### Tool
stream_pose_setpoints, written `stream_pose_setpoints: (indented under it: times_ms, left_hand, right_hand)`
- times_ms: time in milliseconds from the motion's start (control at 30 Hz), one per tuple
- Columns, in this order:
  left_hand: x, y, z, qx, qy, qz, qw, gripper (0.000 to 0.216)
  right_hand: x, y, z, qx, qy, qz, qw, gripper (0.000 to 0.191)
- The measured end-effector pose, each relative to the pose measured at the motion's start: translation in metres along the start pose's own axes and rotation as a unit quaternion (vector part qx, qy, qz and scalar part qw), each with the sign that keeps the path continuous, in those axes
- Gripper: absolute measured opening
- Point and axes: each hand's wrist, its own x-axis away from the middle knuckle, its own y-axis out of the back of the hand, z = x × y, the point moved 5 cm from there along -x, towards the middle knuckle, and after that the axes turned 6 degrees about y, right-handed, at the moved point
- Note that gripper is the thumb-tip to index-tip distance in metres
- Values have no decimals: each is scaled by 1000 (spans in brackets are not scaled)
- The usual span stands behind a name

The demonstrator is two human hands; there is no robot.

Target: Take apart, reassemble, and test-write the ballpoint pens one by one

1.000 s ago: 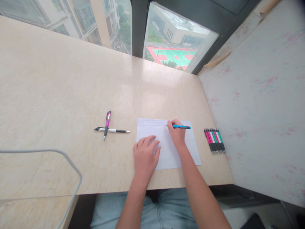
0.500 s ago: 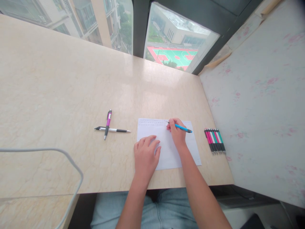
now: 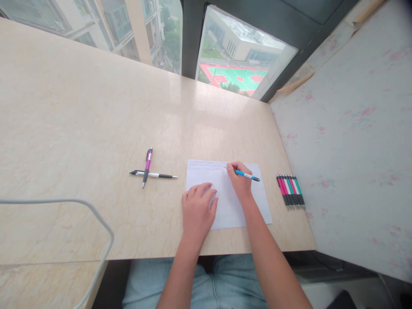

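A white sheet of paper (image 3: 230,206) lies on the beige marble table (image 3: 96,120) near its front edge, with faint writing along its top. My left hand (image 3: 198,210) rests flat on the sheet's left part, fingers spread. My right hand (image 3: 240,180) is closed round a blue pen (image 3: 247,175), whose tip touches the paper near the top line.
A purple pen (image 3: 147,165) lies crossed over a white-and-black pen (image 3: 153,174) left of the paper. Several pens in pink, green and black (image 3: 289,189) lie in a row by the table's right edge. A wall (image 3: 354,141) stands to the right, windows (image 3: 238,56) behind.
The blue pen's back end has swung downward in my right hand, and the hand shifted slightly along the top line. My left hand has stayed in place.
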Motion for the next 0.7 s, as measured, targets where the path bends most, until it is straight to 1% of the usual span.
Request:
stream_pose_setpoints:
  times_ms: [267,700]
  left_hand:
    - [1,-1,0,-2,2,5,1000,16]
    - [1,-1,0,4,2,5,1000,16]
  right_hand:
    - [-2,-3,-3,23,0,8,1000,36]
    - [-2,-5,-4,38,12,21,999,35]
